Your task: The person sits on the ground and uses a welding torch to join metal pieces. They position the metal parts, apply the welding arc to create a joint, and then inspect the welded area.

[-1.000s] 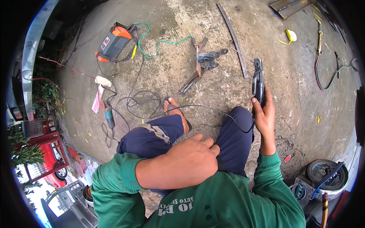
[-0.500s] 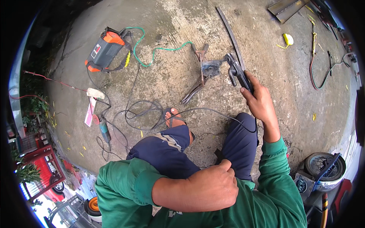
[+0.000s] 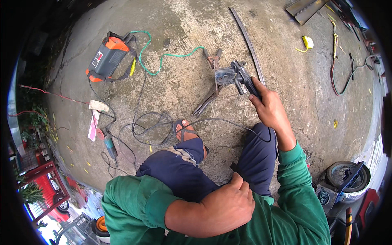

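My right hand is wrapped round a black welding electrode holder, thumb and forefinger along its handle. The holder's head overlaps a small grey metal piece on the concrete; whether they touch, I cannot tell. Rusty clamp handles, joined to a green cable, stand at that piece, and rusty metal jaws or legs reach toward me from it. Close to my lap, my left hand is closed, knuckles up. A dark bit shows past its thumb, but what the fingers hold is hidden.
A long flat metal bar lies beyond my right hand. The orange-black welding machine, an angle grinder and coiled black cable are at left. To the right are a yellow tape measure and a wheel.
My right hand has brought the electrode holder left and slightly down, over the grey metal piece. My left hand stays closed near my lap. The whole view has shifted a little.
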### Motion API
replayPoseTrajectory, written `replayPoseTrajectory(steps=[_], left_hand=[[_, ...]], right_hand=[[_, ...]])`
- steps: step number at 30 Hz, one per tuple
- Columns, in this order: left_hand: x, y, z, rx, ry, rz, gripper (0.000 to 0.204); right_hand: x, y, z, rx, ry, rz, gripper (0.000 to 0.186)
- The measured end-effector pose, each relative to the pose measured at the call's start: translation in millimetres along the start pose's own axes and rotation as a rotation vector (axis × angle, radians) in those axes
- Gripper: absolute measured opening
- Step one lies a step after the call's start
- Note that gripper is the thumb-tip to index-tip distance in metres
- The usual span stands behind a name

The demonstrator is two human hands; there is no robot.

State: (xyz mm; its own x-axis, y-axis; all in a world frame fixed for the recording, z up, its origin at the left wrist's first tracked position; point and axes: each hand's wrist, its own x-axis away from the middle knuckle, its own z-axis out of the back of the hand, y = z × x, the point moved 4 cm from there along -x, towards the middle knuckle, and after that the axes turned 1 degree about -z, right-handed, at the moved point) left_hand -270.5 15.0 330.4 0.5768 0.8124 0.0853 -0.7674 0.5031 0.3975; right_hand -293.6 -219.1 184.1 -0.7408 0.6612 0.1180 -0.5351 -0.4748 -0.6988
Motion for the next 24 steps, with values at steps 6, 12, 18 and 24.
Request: replayPoseTrajectory(steps=[6, 12, 18, 24], left_hand=[[0.8, 2.6, -0.5, -0.024, 0.001, 0.008, 0.028], [-1.2, 4.8, 0.0, -0.03, -0.034, 0.026, 0.032], [-2.7, 5.0, -1.2, -0.025, -0.043, 0.019, 0.034], [-1.9, 6.4, -4.0, -0.038, -0.056, 0.034, 0.035]], right_hand=[[1.8, 3.1, 1.2, -0.056, 0.046, -0.05, 0.056], [-1.6, 5.6, -1.8, -0.038, -0.028, -0.023, 0.056], [-1.8, 12.4, -3.0, -0.061, 0.099, 0.003, 0.056], [-4.4, 9.3, -3.1, -0.011, -0.016, -0.013, 0.056]])
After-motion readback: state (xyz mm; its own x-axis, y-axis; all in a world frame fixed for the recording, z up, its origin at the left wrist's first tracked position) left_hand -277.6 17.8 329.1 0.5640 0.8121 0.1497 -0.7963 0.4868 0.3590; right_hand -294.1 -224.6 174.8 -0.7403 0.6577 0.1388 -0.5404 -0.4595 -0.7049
